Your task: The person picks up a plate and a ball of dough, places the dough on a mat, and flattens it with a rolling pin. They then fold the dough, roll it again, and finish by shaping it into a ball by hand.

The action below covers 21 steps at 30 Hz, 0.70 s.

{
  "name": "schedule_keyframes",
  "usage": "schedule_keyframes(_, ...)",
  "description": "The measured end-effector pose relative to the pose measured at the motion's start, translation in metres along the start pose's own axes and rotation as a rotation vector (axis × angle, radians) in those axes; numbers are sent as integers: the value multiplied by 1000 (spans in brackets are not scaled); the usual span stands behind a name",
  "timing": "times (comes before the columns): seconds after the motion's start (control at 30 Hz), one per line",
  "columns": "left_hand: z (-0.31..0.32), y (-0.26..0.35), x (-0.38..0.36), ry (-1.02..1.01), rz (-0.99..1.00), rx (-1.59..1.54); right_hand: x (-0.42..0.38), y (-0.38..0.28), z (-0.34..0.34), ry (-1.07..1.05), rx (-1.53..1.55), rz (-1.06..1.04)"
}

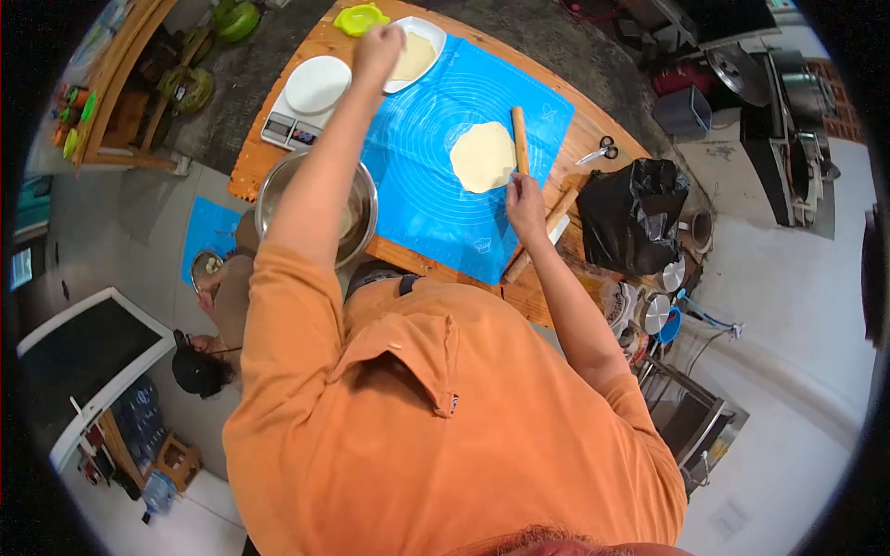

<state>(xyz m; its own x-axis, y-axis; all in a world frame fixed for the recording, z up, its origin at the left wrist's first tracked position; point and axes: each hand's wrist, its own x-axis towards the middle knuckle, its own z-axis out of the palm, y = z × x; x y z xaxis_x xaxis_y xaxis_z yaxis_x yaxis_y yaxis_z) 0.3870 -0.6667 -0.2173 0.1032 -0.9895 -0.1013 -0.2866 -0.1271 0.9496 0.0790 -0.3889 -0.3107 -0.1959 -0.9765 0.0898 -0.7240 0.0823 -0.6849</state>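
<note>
A flat, pale round of dough (483,157) lies on the blue baking mat (417,204), which has printed circles. Just right of the dough is a wooden rolling pin (520,134), and my right hand (526,208) is closed around its near end. My left hand (378,57) reaches to the far left, its fingers closed at the edge of a white dish (438,39). Something pale, perhaps flour, lies in that dish. What those fingers hold, if anything, is hidden.
A kitchen scale with a white round top (318,84), a metal bowl (364,222) and a green bowl (362,18) stand left. Right are scissors (598,152), another wooden rod (562,208) and a black plastic bag (635,218). Another person (232,306) works at lower left.
</note>
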Motion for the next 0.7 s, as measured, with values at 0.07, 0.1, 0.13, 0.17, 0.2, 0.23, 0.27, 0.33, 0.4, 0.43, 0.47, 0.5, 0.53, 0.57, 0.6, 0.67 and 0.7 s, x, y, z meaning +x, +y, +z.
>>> schedule_keyframes(0.07, 42, -38, -33, -135, 4, 233, 13, -6, 2, -15, -9, -2)
schedule_keyframes(0.1, 62, -59, -52, -219, 47, 297, 23, -8, 3, -26, -27, -40)
schedule_keyframes(0.13, 79, -71, -78, -253, 76, 316, 34, -11, 3, -41, -43, -80)
schedule_keyframes(0.17, 89, -68, -103, -304, 67, 391, 46, -15, 2, -82, -69, -36)
schedule_keyframes(0.2, 98, -67, -126, -355, 55, 467, 57, -19, -1, -86, -68, -37)
schedule_keyframes(0.23, 107, -74, -142, -352, 52, 467, 68, -24, -4, -107, -109, -70)
schedule_keyframes(0.27, 116, -86, -157, -294, 192, 611, 77, -25, -5, -128, -147, -103)
schedule_keyframes(0.33, 119, -95, -173, -232, 332, 759, 93, -23, -2, -164, -193, -166)
schedule_keyframes(0.4, 115, -99, -181, -349, 266, 755, 105, -17, 4, -199, -233, -236)
schedule_keyframes(0.43, 111, -101, -186, -341, 265, 765, 109, -14, 10, -195, -276, -332)
schedule_keyframes(0.47, 110, -107, -189, -345, 345, 842, 115, -10, 18, -184, -319, -433)
schedule_keyframes(0.5, 108, -109, -189, -345, 428, 919, 121, -5, 24, -175, -309, -447)
schedule_keyframes(0.53, 107, -111, -190, -330, 433, 931, 122, -1, 30, -154, -394, -541)
schedule_keyframes(0.57, 107, -110, -191, -343, 427, 916, 124, -1, 32, -131, -482, -632)
schedule_keyframes(0.6, 108, -110, -191, -358, 421, 900, 126, -7, 31, -119, -475, -642)
schedule_keyframes(0.67, 111, -111, -191, -342, 413, 895, 120, -15, 27, -240, -542, -550)
schedule_keyframes(0.7, 112, -111, -190, -331, 392, 862, 121, -18, 27, -236, -537, -554)
